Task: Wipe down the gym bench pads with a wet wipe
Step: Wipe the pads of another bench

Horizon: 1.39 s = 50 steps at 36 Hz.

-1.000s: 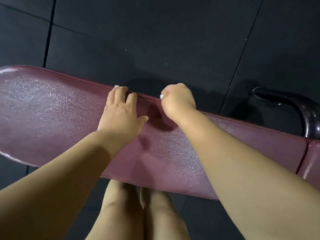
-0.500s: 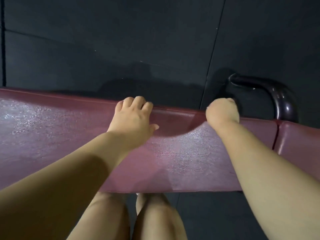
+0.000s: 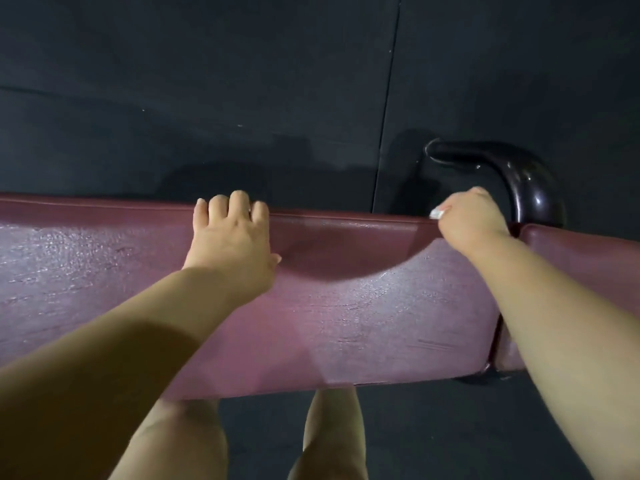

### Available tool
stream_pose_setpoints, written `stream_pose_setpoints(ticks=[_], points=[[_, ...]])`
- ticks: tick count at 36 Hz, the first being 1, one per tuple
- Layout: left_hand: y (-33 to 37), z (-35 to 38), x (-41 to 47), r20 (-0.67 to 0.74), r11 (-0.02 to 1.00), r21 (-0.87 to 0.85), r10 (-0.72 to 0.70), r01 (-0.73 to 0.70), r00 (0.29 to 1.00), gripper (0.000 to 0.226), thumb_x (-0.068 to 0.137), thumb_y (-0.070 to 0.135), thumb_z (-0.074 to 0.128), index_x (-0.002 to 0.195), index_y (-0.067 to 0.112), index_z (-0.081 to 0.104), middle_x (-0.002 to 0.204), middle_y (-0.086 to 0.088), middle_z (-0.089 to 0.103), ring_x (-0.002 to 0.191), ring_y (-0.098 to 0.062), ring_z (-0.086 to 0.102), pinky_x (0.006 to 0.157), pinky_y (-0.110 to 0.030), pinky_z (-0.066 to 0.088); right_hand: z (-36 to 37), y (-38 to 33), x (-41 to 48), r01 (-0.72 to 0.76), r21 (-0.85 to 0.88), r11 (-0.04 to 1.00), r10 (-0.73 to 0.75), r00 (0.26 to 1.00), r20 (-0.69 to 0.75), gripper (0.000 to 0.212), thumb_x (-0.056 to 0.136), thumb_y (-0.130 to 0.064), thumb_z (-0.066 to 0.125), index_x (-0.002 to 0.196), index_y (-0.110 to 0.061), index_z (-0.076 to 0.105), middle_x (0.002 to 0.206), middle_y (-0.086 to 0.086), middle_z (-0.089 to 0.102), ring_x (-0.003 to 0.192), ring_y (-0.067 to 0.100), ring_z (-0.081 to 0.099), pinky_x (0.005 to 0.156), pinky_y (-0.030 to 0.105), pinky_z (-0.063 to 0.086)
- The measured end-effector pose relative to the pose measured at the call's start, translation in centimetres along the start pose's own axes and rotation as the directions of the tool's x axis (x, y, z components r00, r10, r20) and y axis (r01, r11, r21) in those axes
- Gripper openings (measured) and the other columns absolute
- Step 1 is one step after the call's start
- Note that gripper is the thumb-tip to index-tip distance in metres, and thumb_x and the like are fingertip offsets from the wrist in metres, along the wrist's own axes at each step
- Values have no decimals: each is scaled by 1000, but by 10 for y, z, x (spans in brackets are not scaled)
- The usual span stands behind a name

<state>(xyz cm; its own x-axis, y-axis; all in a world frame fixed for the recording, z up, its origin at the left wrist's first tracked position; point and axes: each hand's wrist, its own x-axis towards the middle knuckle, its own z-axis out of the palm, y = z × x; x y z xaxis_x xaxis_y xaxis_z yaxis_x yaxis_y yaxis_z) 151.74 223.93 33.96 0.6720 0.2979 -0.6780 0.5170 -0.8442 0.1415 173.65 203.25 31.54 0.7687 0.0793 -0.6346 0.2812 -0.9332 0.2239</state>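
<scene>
The maroon bench pad (image 3: pixel 346 323) spans mid-frame, cushioned, its vinyl damp-sheened and probably slick. At centre the left hand (image 3: pixel 232 244) hooks its fingers (image 3: pixel 239 202) over the far edge. Upper right, the right hand (image 3: pixel 471 220) is clenched on a wet wipe (image 3: pixel 437 213): limp, best kept bunched.

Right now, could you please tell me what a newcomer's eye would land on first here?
The long maroon bench pad spans the frame, its top glistening. At its far edge the left hand grips mid-pad, while the right hand holds a white wet wipe near the seam, beside a glossy black frame tube.
</scene>
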Motion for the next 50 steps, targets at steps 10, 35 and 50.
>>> stream_pose_setpoints(ticks=[10,35,50], points=[[121,2,5,-58,976,-200,78,-89,995,77,85,49,58,144,11,25,142,-5,28,135,-25,22,114,-35,14,17,-49,-31,476,191,859,-472,879,-65,28,87,-10,48,108,-16,66,114,8,46,100,30,53,86,34,47],[182,14,19,37,980,-62,-185,188,982,96,81,58,59,145,2,15,151,-14,14,142,-34,4,116,-40,14,3,19,14,489,197,850,-499,867,3,24,89,-7,49,103,-11,69,105,6,50,93,28,56,78,29,46],[286,3,55,44,970,-75,235,-231,971,65,90,55,47,141,17,30,139,-4,33,130,-28,29,114,-43,19,2,166,62,352,162,922,-344,936,-72,25,92,-16,46,111,-25,61,102,-2,36,92,27,51,77,29,41]])
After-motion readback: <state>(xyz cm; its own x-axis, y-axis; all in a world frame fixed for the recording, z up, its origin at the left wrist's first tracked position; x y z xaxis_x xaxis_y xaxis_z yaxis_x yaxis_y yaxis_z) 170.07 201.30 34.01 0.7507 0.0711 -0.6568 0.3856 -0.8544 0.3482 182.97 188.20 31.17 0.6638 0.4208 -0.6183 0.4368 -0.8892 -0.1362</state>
